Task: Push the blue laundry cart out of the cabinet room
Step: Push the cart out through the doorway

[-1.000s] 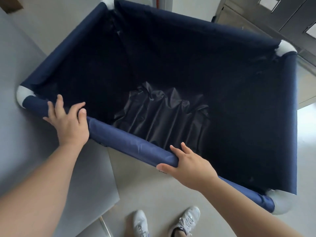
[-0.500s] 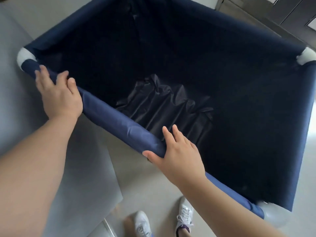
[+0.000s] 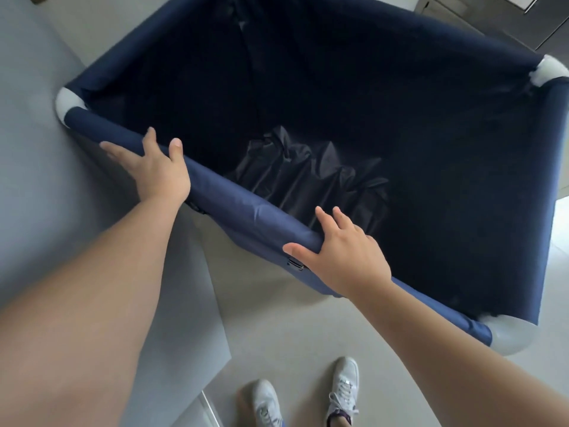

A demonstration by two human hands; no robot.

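Note:
The blue laundry cart fills most of the view, a dark navy fabric bin on a tube frame with white corner joints. Crumpled dark fabric lies at its bottom. My left hand grips the near rail close to the left corner, fingers curled over the top. My right hand grips the same rail further right, thumb under the rail and fingers over it.
A grey panel or door stands close against the cart's left side. Grey metal cabinets are at the top right behind the cart. My white shoes stand on the pale floor below the rail.
The cart's near rail has swung, its left corner moving right and down in view. My left hand has slid along the rail away from that corner. My right hand keeps its grip.

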